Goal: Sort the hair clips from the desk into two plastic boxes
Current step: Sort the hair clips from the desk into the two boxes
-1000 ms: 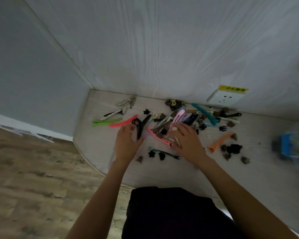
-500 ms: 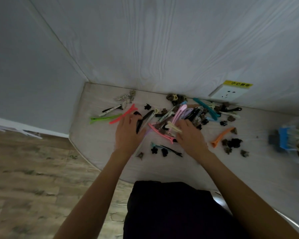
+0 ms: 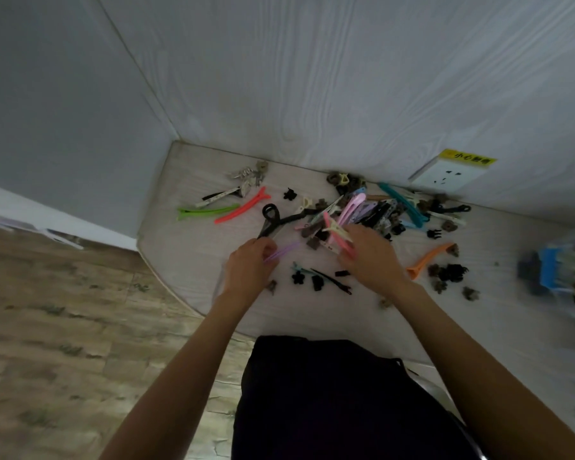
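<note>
Pale wood-grain covers the desk [image 3: 193, 260], which fits into a corner of white panelled wall above a wood-plank floor [image 3: 47, 360]. Your left hand [image 3: 249, 270] is closed on two long clips: a lilac clip [image 3: 284, 252] pinched in the fingers and a black clip [image 3: 270, 220] reaching up from the knuckles. Your right hand [image 3: 372, 257] is curled over a pink clip [image 3: 337, 239] and a cream clip [image 3: 337, 230] at the near edge of the main pile of clips [image 3: 372, 214], just beyond its fingers. Up and left of your left hand lie one green clip [image 3: 208, 212] and one coral clip [image 3: 243, 210], side by side. One orange clip [image 3: 430, 257] lies to the right of your right hand, with a small cluster of dark claw clips [image 3: 450, 273] beside it. Between your wrists sit a few small black clips [image 3: 316, 280]. Far right, at the frame edge, one plastic box [image 3: 565, 273] is blurred, holding blue and pale things; a second box I cannot make out. One wall socket [image 3: 445, 175] with a yellow label sits beyond the pile.
</note>
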